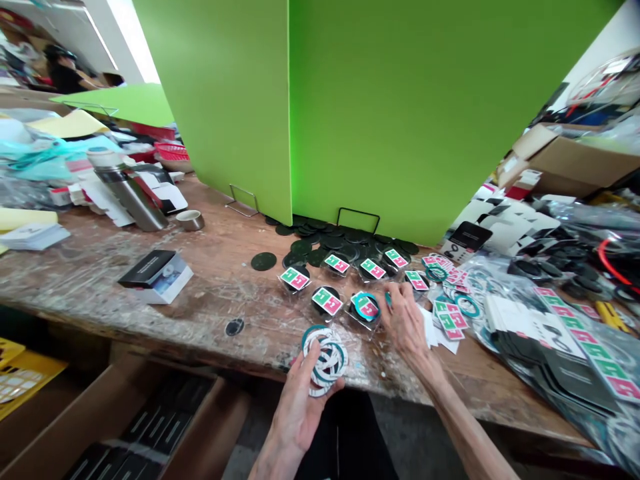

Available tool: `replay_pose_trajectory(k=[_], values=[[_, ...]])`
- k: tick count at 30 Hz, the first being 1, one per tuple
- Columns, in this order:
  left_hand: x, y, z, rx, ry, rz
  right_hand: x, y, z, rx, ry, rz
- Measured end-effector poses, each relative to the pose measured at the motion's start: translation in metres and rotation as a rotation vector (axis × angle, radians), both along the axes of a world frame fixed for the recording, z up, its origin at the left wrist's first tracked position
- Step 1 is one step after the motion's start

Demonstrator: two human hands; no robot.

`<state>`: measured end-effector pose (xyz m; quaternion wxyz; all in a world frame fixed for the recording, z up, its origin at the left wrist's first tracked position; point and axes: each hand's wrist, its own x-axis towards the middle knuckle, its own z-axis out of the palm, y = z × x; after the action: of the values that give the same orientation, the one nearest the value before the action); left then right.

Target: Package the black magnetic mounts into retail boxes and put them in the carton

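My left hand [303, 393] is closed around a loose stack of white and teal rings [326, 360], held just over the table's front edge. My right hand [403, 310] pinches what looks like another teal ring [388, 299], mostly hidden by the fingers. Just left of those fingers, a teal ring [356, 303] lies on a clear-bagged black disc with a green and pink sticker. Several more bagged discs with such stickers surround it, among them one bagged disc [327, 301] to the left and another [294, 279] farther left.
Loose black discs [310, 243] lie below a green board [390, 120] on wire stands. A boxed item [156, 277], a thermos [130, 193] and its cup [190, 220] stand left. Stickers [449, 319], more rings, and black-and-white cards [530, 333] crowd the right. Below left is an open carton [200, 427].
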<state>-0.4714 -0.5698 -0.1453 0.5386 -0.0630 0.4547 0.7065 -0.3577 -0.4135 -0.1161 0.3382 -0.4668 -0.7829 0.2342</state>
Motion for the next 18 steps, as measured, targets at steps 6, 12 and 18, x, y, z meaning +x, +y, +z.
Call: replay_pose_trajectory(k=[6,12,18], values=[[-0.004,0.000,0.004,0.109,-0.019,0.052,-0.016,-0.061,-0.005,-0.202,-0.006,0.370],[-0.014,-0.006,0.010,0.110,-0.042,0.068,-0.031,-0.063,-0.008,-0.420,0.125,0.438],[-0.029,-0.011,0.006,0.022,0.030,0.104,-0.049,-0.031,0.000,-0.244,0.096,0.385]])
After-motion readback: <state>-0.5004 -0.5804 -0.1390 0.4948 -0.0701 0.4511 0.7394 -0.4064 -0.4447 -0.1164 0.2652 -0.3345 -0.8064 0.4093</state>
